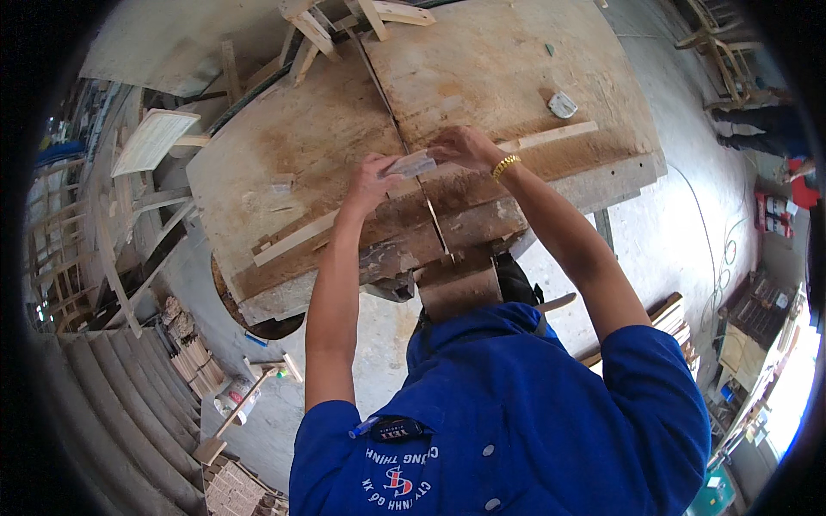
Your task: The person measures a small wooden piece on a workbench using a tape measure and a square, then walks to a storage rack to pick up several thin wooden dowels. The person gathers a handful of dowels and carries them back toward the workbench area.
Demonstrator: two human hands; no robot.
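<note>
Above a worn, dusty work table (482, 77), both hands hold a small flat, pale, shiny piece (411, 164), whose exact kind I cannot make out. My left hand (372, 182) pinches its left end, thumb and fingers closed. At the other end, the bent fingers of my right hand (465, 146) close on it; a gold-coloured bracelet (506, 167) circles that wrist. Below the hands, a narrow dark slit (379, 82) runs across the table toward me. A long pale wooden strip (297, 239) lies crosswise on the table, partly hidden by my arms and hands.
A small grey-white object (563, 105) rests at the table's right. Wooden frames (310, 30) stand against its far edge, and a pale board (155, 142) is off to the left. Stacked wood (196, 361) and a white bucket (234, 400) are on the floor. Another person (757, 125) is far right.
</note>
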